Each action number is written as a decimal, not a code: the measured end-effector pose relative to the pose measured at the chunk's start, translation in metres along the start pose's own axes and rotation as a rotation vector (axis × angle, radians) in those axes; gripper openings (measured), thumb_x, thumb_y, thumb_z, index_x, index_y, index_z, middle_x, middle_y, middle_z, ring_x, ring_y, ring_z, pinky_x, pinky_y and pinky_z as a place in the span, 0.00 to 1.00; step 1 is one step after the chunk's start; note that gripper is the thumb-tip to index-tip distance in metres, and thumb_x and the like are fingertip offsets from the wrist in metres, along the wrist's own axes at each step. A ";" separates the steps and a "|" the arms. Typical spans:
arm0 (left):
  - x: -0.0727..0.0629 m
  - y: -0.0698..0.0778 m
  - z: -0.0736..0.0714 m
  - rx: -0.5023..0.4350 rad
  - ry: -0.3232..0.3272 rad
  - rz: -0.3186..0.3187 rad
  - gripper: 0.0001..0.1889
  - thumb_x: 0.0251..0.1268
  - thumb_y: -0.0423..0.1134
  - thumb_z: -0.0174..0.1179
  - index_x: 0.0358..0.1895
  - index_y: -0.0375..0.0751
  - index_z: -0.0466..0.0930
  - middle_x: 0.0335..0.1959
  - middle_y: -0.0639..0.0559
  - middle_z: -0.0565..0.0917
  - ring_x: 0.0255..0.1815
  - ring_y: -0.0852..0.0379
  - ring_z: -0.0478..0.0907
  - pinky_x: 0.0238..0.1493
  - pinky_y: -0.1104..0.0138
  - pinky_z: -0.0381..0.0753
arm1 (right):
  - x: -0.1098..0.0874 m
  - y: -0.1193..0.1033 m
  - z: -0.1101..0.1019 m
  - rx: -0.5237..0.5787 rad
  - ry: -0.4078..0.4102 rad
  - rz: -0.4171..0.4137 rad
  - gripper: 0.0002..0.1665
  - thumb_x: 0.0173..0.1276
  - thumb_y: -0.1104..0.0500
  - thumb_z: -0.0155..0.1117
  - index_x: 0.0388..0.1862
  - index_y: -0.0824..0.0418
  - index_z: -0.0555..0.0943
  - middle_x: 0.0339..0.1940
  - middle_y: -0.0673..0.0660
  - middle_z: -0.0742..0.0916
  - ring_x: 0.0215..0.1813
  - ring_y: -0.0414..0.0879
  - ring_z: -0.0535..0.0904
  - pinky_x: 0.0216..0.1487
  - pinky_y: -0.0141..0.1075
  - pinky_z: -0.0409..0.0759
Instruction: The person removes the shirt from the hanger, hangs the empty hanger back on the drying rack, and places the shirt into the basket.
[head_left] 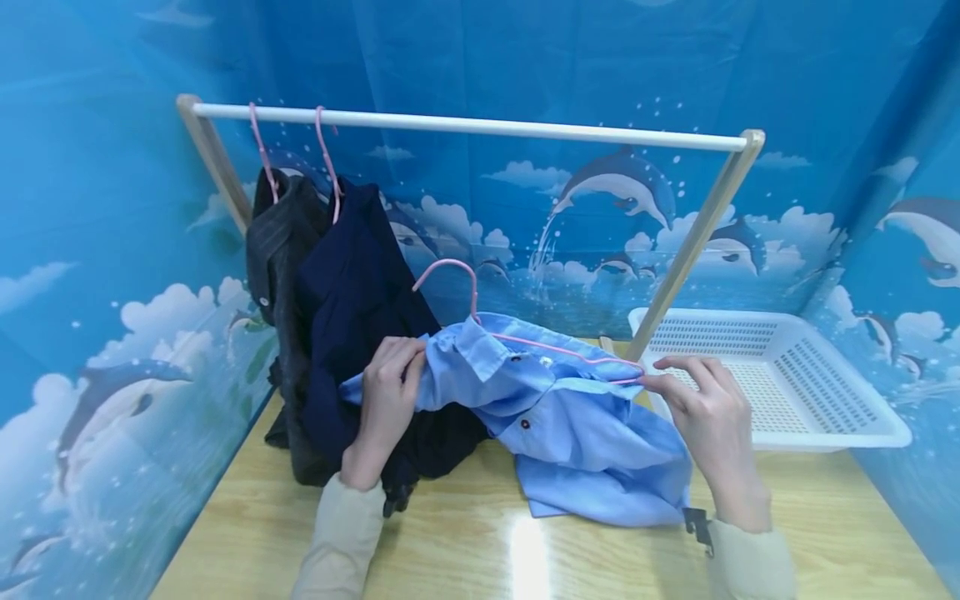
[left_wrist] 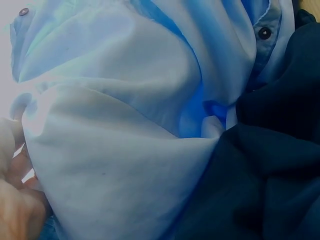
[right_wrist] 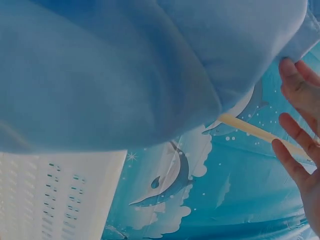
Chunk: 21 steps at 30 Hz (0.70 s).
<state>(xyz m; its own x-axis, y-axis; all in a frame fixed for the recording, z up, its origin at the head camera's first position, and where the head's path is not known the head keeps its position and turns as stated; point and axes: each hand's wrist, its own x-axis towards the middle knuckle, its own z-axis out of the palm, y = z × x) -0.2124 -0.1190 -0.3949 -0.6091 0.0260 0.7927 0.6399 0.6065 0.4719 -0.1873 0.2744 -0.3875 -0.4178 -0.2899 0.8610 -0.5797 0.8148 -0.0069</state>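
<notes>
A light blue button shirt is spread between both hands, above the table. A pink hanger sits partly inside it, its hook standing up past the collar and its right arm showing bare along the neckline. My left hand pinches the shirt at its left shoulder, where fabric covers the hanger. At the other end, my right hand pinches the hanger's right tip between thumb and index finger, close by the shirt's edge. In the right wrist view, the other fingers are spread apart below the cloth.
A rack with a white rail and wooden legs stands behind. From its left end hang a black garment and a navy garment on pink hangers. A white perforated basket is at the right on the wooden table.
</notes>
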 end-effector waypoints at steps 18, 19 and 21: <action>0.000 0.003 0.005 -0.024 0.019 0.027 0.06 0.71 0.26 0.60 0.36 0.34 0.85 0.35 0.43 0.85 0.41 0.47 0.79 0.44 0.57 0.80 | 0.009 -0.015 0.006 -0.039 0.121 -0.034 0.25 0.75 0.44 0.60 0.38 0.67 0.85 0.36 0.60 0.89 0.38 0.60 0.83 0.46 0.47 0.77; 0.000 0.005 0.006 -0.023 0.010 0.035 0.05 0.71 0.27 0.60 0.36 0.34 0.85 0.35 0.44 0.86 0.42 0.47 0.80 0.45 0.56 0.80 | 0.010 -0.018 0.008 -0.047 0.128 -0.049 0.25 0.76 0.45 0.60 0.39 0.67 0.85 0.36 0.61 0.89 0.38 0.61 0.82 0.45 0.48 0.78; -0.001 0.008 0.009 -0.018 -0.013 0.052 0.05 0.71 0.27 0.60 0.37 0.35 0.85 0.36 0.45 0.86 0.42 0.48 0.80 0.46 0.55 0.81 | 0.011 -0.022 0.013 -0.067 0.140 -0.081 0.22 0.76 0.47 0.60 0.41 0.66 0.86 0.36 0.61 0.89 0.38 0.61 0.83 0.43 0.50 0.79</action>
<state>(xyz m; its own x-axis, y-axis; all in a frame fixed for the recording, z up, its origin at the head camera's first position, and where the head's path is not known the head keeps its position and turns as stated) -0.2112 -0.1073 -0.3954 -0.5813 0.0676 0.8109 0.6789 0.5895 0.4376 -0.1877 0.2467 -0.3841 -0.2676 -0.2869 0.9198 -0.5573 0.8249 0.0951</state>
